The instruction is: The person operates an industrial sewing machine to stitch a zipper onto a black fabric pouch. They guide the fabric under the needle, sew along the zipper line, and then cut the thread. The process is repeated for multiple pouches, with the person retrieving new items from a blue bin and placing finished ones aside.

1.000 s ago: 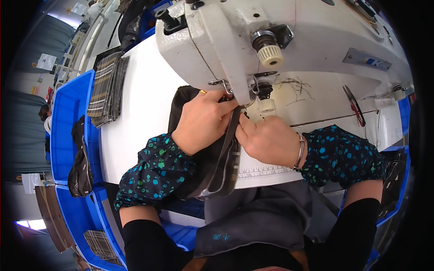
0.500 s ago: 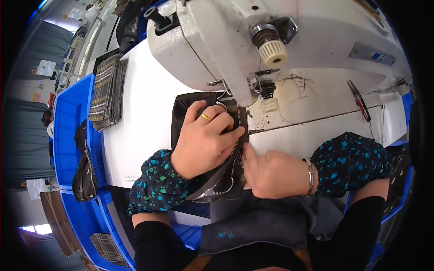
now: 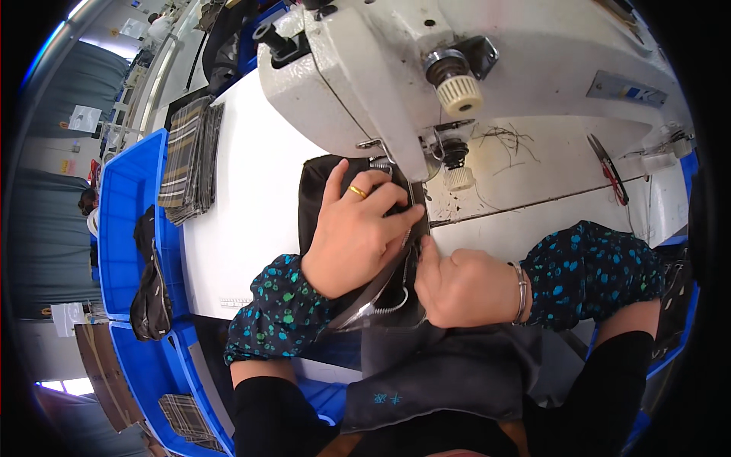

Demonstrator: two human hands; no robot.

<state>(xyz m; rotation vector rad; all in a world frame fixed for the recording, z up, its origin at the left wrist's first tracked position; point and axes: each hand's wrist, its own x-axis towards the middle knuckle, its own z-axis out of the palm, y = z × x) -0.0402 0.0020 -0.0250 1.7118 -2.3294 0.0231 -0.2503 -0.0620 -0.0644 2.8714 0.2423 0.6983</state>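
Observation:
A dark fabric piece with a metal zipper [image 3: 392, 307], perhaps a pouch or bag part, lies beneath the head of a white sewing machine [image 3: 365, 84]. Spread over its top, my left hand [image 3: 358, 236] presses the cloth close to the presser foot, fingers apart and slightly bent; a gold ring is on one finger. My right hand [image 3: 464, 286] pinches the piece's right edge, its fingertips just below my left thumb. The zipper curves down toward my lap and is partly covered by my left hand. The needle area is largely hidden behind the machine head.
Scissors [image 3: 609, 169] and loose thread ends [image 3: 506, 141] lie on the white table right of the machine. Plaid fabric pieces [image 3: 190, 156] are stacked at the left. Blue bins [image 3: 114, 221] stand along the left edge, one with a dark zippered piece [image 3: 152, 297] over its rim.
The whole view has shifted slightly. Both hands keep nearly the same place on the fabric, and the lower zipper loop has changed its curve a little.

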